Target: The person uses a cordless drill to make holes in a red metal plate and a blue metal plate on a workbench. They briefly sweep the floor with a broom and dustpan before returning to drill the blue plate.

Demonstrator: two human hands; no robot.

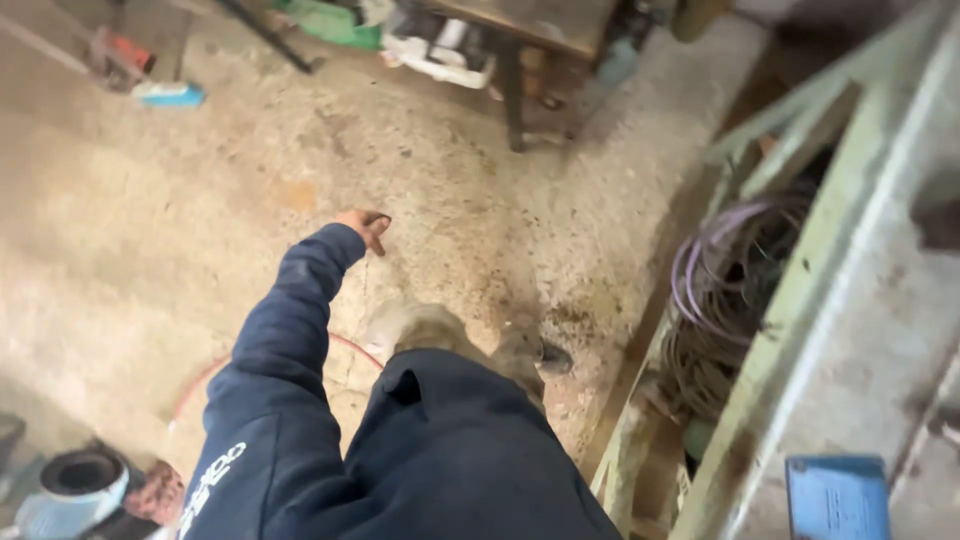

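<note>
Floor (180,230), bare dusty concrete, lies below the left hand (364,226), which hangs out ahead on a blue sleeve, fingers curled loosely, holding nothing. I cannot see the right hand. A thin red hose (345,345) curves by the feet; cable coils (725,290) sit well right under the green bench (800,290). Stepping carefully around that hose seems wise.

Workshop: concrete floor (150,220), coiled cables (725,290)
</note>
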